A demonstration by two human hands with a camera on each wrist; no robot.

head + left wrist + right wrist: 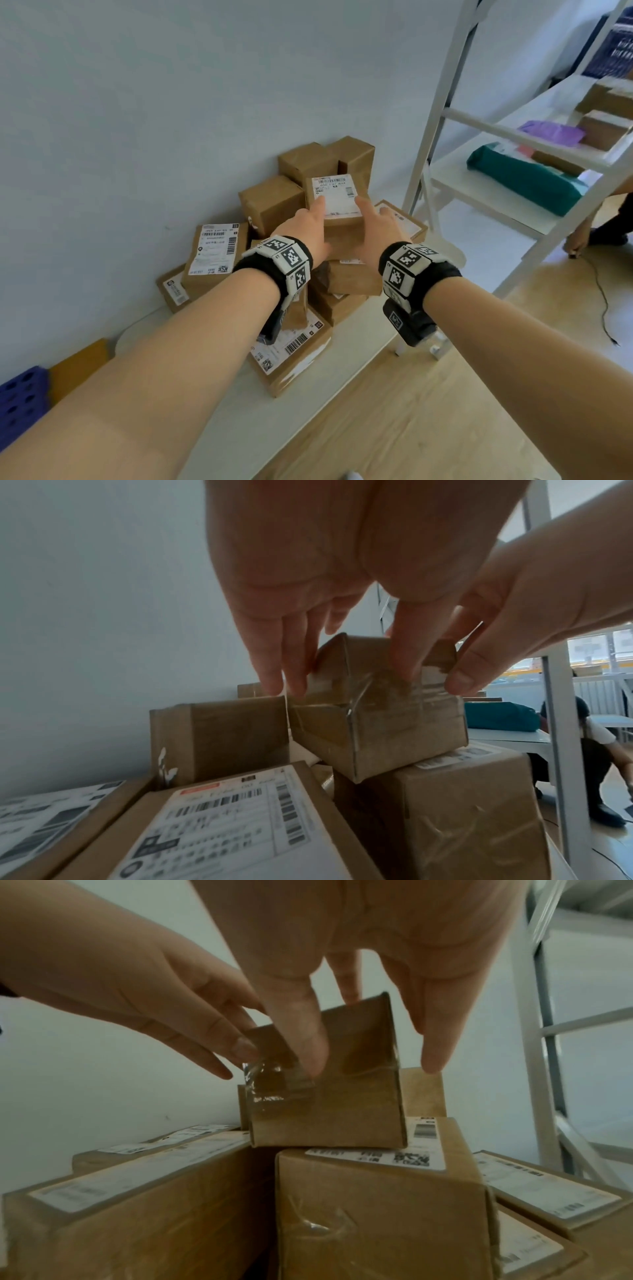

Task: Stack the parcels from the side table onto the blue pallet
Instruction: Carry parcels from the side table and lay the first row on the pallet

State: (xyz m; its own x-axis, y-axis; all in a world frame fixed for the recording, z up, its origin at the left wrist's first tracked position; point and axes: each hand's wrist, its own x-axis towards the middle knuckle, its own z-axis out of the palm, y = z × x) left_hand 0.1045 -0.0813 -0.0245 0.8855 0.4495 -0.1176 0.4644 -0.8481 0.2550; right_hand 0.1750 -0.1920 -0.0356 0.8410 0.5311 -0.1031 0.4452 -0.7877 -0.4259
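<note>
- Parcels point(274, 274) piled on the white side table point(359, 339) against the wall, brown cardboard, several with white shipping labels
- small parcel point(337, 202) with label on top sits highest in the pile, resting on a larger box point(380, 1204) below it; also seen in left wrist view point(380, 721) and right wrist view point(329, 1096)
- left hand point(301, 228) at the small parcel's left side, fingers point(270, 656) straight and pointing down along the side, thumb on the near face; touching, not curled round it
- right hand point(380, 229) at the parcel's right side, fingers point(435, 1031) extended, thumb on the near taped face; flat contact, no wrap
- both hands bracket the parcel between them, parcel not lifted off the box below
- blue pallet point(20, 401) corner visible low at far left, beside the table end
- white shelf unit point(507, 164) to the right holds a teal bag point(524, 178), a purple bag point(551, 132) and more boxes
- black cable point(599, 291) on the wood floor
- another person point(596, 753) crouches beyond the shelf frame
</note>
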